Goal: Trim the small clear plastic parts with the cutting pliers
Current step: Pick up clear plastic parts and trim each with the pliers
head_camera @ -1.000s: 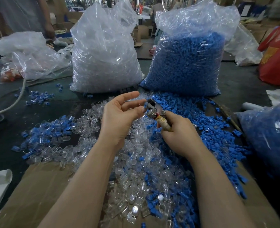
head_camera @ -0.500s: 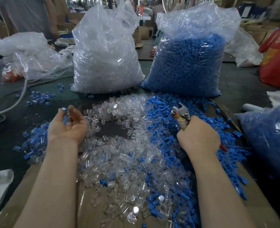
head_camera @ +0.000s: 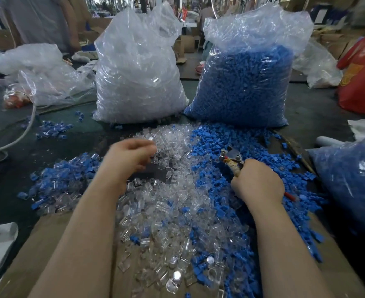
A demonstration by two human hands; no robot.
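The dark worktop carried everything, with a sheet of brown cardboard laid over its near edge. At the back stood two tall plastic sacks side by side: the bag of clear parts on the left and the bag of blue parts on the right, their bases nearly touching. A further bag of blue parts sat at the right edge, and a red bag lay beyond it.

In front of the sacks spread the loose heap: the clear plastic parts filled the middle and ran down onto the cardboard, while the blue plastic parts lay along their right side and mixed into them. A smaller mixed pile lay to the left.

The right hand rested on the blue parts, its grip curled tight round the handles of the cutting pliers, whose metal head pointed up and left with the jaws slightly apart.

The left hand hovered over the far part of the clear heap, blurred, fingers bent downward at the parts; whether its grip held one I cannot tell.
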